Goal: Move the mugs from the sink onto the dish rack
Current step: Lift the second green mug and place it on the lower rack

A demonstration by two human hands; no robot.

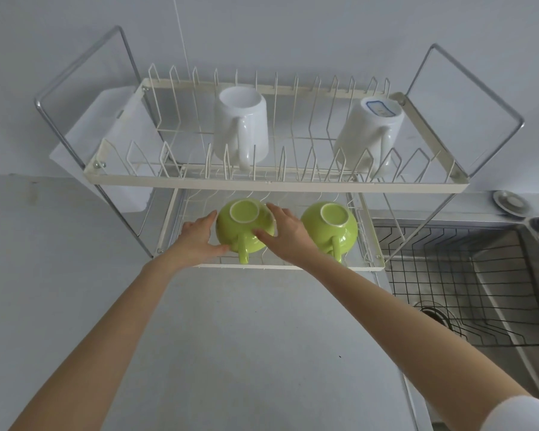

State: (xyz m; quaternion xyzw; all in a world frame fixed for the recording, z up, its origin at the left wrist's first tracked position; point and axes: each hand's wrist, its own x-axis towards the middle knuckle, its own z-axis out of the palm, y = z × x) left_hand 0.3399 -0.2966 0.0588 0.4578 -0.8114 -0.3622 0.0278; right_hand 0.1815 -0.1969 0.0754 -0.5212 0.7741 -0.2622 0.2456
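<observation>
A pale tabletop (pixel 231 337) carries the dish rack (pixel 274 183). On its lower shelf, an upturned green mug (pixel 246 227) sits between the left hand (pixel 199 239) and right hand (pixel 285 233), both grasping its sides; its handle points back between the wrists.

Two green mugs (pixel 245 227), two white mugs (pixel 241 126)
</observation>
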